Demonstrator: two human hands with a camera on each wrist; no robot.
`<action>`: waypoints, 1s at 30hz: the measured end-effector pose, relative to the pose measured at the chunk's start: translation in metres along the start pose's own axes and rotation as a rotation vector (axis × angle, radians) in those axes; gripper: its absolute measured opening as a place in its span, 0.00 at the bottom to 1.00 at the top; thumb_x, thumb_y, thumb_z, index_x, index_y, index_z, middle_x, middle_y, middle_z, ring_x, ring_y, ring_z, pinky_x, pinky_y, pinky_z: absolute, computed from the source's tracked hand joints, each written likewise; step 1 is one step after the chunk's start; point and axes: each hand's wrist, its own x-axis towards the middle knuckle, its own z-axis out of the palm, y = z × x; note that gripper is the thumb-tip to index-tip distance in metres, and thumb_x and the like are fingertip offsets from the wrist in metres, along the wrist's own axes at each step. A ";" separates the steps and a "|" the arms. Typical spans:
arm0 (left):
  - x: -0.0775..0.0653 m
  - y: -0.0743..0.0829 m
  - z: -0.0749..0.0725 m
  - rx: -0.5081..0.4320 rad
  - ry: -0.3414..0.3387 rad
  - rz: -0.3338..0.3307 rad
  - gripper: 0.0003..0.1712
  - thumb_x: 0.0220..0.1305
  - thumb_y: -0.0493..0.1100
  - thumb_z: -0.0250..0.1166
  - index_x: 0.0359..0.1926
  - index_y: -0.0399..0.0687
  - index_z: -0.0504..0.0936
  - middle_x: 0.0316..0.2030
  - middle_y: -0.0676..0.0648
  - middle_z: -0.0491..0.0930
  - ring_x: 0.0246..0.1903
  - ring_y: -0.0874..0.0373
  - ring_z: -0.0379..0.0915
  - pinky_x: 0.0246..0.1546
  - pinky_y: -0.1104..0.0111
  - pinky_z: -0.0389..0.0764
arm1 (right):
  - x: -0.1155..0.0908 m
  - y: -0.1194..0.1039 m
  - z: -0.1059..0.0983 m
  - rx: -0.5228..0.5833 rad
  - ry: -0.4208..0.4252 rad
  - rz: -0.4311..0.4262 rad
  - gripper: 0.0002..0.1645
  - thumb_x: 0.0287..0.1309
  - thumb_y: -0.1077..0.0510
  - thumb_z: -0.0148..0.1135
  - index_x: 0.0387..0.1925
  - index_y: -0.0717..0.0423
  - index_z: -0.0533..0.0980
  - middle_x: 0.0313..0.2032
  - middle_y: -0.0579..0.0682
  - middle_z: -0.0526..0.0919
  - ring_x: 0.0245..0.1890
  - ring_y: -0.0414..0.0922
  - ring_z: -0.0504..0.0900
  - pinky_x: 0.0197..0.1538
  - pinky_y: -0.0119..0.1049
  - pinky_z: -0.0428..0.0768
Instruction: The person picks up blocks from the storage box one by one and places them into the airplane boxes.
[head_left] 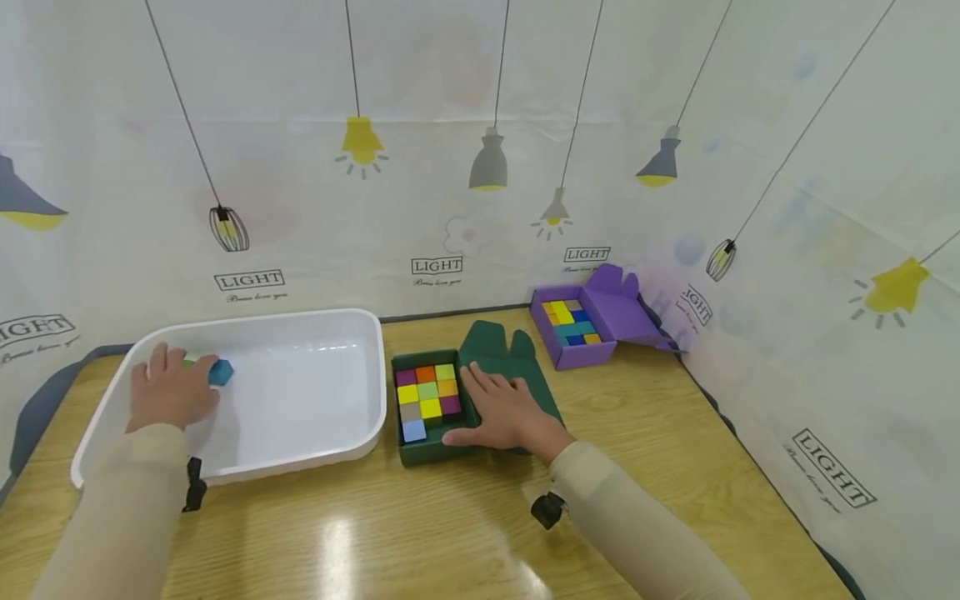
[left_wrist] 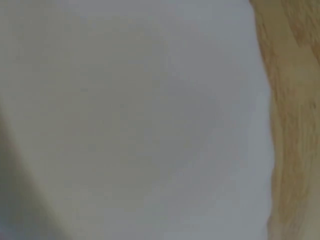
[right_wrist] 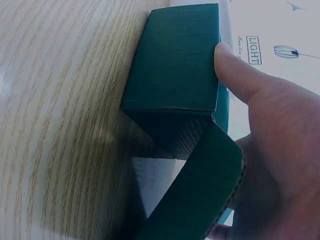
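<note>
In the head view my left hand (head_left: 171,389) reaches into a white tray (head_left: 378,375) at its left end. Beside its fingertips lies a blue block (head_left: 221,372); a bit of green (head_left: 188,363) shows between the fingers. The palm side is hidden. My right hand (head_left: 504,410) rests on an open green box (head_left: 435,452), its thumb on the front wall's edge and its fingers spread over the side by the lid (head_left: 498,350). Several coloured cubes (head_left: 427,389) fill much of that box, a light blue cube (head_left: 414,430) at its near left corner. The right wrist view shows the thumb (right_wrist: 235,67) touching the box edge.
A purple box (head_left: 585,357) with coloured cubes stands at the back right, its lid folded open to the right. A printed curtain (head_left: 420,208) hangs behind the wooden table (head_left: 420,533). The left wrist view holds mostly the tray's blurred white surface (left_wrist: 150,125).
</note>
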 end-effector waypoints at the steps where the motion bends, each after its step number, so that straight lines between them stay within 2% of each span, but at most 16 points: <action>1: 0.000 0.001 -0.001 0.003 0.004 0.001 0.32 0.61 0.40 0.59 0.65 0.35 0.66 0.64 0.20 0.50 0.66 0.21 0.35 0.65 0.28 0.41 | 0.000 0.000 0.000 -0.003 -0.003 0.001 0.65 0.51 0.18 0.49 0.78 0.47 0.38 0.78 0.49 0.41 0.77 0.53 0.51 0.74 0.61 0.52; 8: -0.002 0.003 -0.005 0.033 0.036 0.016 0.26 0.60 0.38 0.59 0.59 0.34 0.71 0.59 0.20 0.55 0.63 0.23 0.39 0.63 0.30 0.47 | 0.004 0.002 0.002 0.017 -0.020 0.009 0.65 0.52 0.19 0.50 0.77 0.46 0.37 0.78 0.49 0.39 0.77 0.54 0.49 0.75 0.62 0.50; 15: -0.003 0.002 -0.001 0.030 0.053 0.014 0.23 0.56 0.45 0.68 0.49 0.36 0.77 0.53 0.23 0.62 0.57 0.27 0.47 0.62 0.31 0.51 | 0.005 0.003 0.002 0.013 -0.019 0.018 0.65 0.51 0.19 0.50 0.77 0.45 0.36 0.78 0.48 0.39 0.77 0.53 0.49 0.75 0.61 0.50; 20: -0.007 0.002 -0.003 -0.007 0.027 0.041 0.23 0.54 0.49 0.70 0.43 0.36 0.79 0.50 0.25 0.66 0.52 0.29 0.50 0.59 0.30 0.53 | 0.003 0.001 -0.001 -0.007 -0.015 0.020 0.65 0.51 0.18 0.50 0.77 0.46 0.38 0.78 0.49 0.40 0.77 0.52 0.50 0.75 0.61 0.52; 30: -0.013 0.000 -0.006 0.011 0.003 0.056 0.22 0.53 0.48 0.71 0.43 0.35 0.83 0.54 0.23 0.64 0.59 0.26 0.46 0.62 0.29 0.50 | 0.002 -0.002 0.000 -0.015 -0.010 0.016 0.65 0.51 0.18 0.49 0.78 0.47 0.38 0.78 0.49 0.41 0.77 0.52 0.51 0.75 0.60 0.53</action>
